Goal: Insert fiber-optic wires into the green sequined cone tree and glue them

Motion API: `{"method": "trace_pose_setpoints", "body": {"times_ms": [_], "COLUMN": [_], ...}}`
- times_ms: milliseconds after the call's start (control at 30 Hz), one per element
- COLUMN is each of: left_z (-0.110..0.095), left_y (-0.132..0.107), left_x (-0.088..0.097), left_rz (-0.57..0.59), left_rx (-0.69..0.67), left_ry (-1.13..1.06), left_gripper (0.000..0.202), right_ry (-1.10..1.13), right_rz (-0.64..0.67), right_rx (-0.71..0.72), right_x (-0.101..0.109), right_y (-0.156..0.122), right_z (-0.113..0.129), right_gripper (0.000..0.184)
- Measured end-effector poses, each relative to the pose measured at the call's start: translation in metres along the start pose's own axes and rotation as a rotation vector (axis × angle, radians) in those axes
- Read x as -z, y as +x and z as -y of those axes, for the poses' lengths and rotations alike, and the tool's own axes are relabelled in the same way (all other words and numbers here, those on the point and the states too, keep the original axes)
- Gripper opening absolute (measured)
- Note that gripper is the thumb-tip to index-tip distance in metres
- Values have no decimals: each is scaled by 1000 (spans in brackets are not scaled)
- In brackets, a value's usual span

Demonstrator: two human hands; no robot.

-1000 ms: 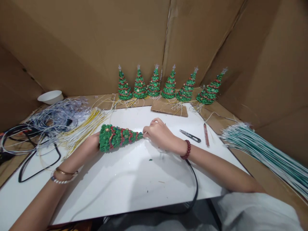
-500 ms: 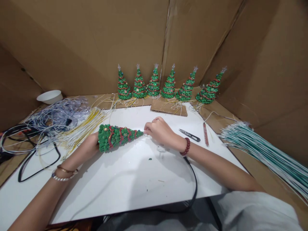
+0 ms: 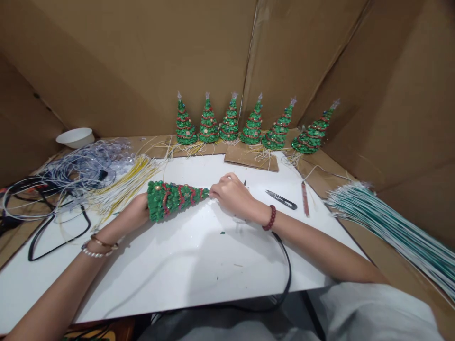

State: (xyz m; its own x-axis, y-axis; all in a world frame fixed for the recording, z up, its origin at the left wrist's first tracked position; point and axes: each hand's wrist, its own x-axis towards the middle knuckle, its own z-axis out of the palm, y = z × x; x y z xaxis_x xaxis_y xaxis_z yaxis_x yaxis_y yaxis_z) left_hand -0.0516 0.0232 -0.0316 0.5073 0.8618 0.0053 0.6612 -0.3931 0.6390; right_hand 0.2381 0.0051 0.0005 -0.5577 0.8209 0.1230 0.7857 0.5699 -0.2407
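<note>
A miniature green Christmas tree (image 3: 174, 198) with red garlands lies sideways above the white tabletop (image 3: 149, 274), its tip pointing right. My left hand (image 3: 137, 210) is closed around its base, with the fingertips hidden behind the tree. At the other end, my right hand (image 3: 234, 195) pinches with thumb and fingers at the tip. Whatever small piece might be in that pinch is covered by the fingers. A small dark point shows just beyond the right hand, too little of it to name. From under the right wrist runs a black cord (image 3: 288, 265).
Several finished-looking trees (image 3: 208, 123) with clear stars stand along the back. Thread snips (image 3: 281, 199) and a red stick-like tool (image 3: 305, 200) lie at right. Green and white wires (image 3: 391, 232) fill the far right. Tangled wires (image 3: 88, 166) and a white bowl (image 3: 75, 137) are at left.
The view has shifted slightly. Both hands keep their hold at the base and tip. A dark point now shows beyond my right hand.
</note>
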Motion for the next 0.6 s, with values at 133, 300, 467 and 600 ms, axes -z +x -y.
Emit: {"method": "trace_pose_setpoints", "body": {"times_ms": [133,300,467,600], "left_z": [-3,8,10,-1], "left_y": [1,2,1,0], "left_x": [3,-7,-8,-4], "left_rz": [60,28,50,81], "left_rx": [33,0,43,-35], "left_ry": [-54,-35,-61,-76], "left_gripper": [36,35,38,34], "right_ry": [36,95,66,-52], "right_rz": [16,28,24,-29], "right_rx": [-40,-54,-28,134], "right_x": [1,-3,-8,-8], "right_y": [2,6,7,5], "right_z": [-2,-3,-5,-11], "right_gripper": [22,20,21,16]}}
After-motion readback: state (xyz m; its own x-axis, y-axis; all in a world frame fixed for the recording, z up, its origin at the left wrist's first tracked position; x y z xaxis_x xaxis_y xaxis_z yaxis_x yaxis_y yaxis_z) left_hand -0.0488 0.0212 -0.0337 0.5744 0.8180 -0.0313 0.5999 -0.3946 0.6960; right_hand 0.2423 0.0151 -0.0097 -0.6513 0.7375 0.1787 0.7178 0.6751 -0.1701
